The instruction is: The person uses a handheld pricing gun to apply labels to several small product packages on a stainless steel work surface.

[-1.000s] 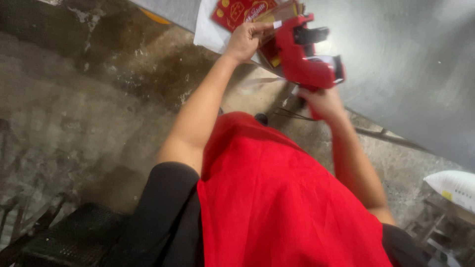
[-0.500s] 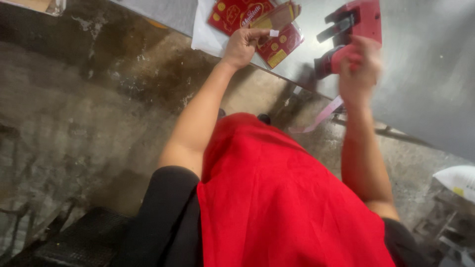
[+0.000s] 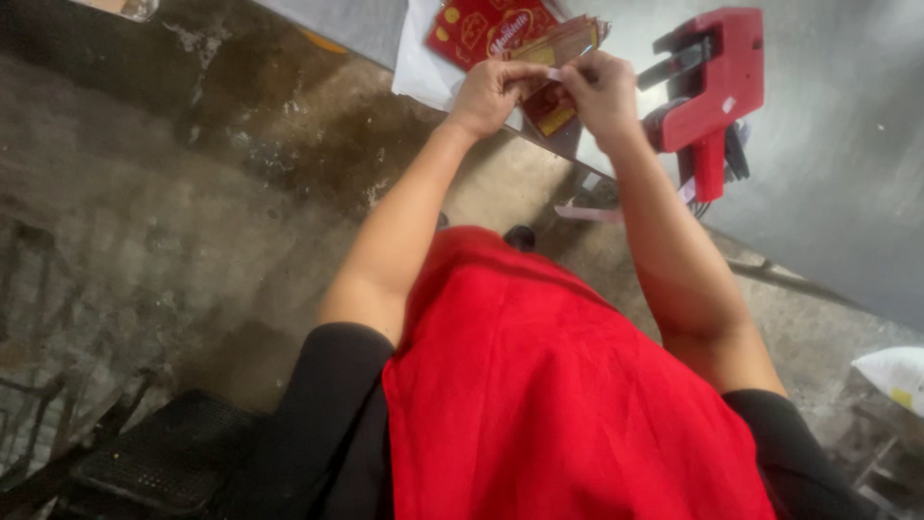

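1. One small pale sticker (image 3: 552,73) sits pinched between our two hands, at the near edge of the grey table (image 3: 847,193), just over a red and yellow packet (image 3: 556,96).
2. We judge the sticker to be featherlight, limp and tacky on one face. It is best held by its very edge with fingertips only, since it would curl or cling if pressed flat.
3. Our left hand (image 3: 493,94) is curled closed, thumb and forefinger nipped on the sticker's left end and resting against the packet.
4. Our right hand (image 3: 602,91) is likewise closed, fingertips meeting the sticker from the right side. The two hands touch each other at the fingertips.
5. The packet appears thin, glossy and flexible. We judge it light and somewhat slippery, and it is best steadied flat on the table. It lies close against a second red packet (image 3: 486,27) farther in, so we count two, though there may be more in the blurred fan under the hands.
6. One red labelling gun (image 3: 710,87) lies on the table just right of the right hand, not touched, handle pointing toward the near edge.
7. One white sheet (image 3: 419,67) lies under the packets at the table's near edge.
8. One strip of pale backing tape (image 3: 587,214) hangs below the edge.
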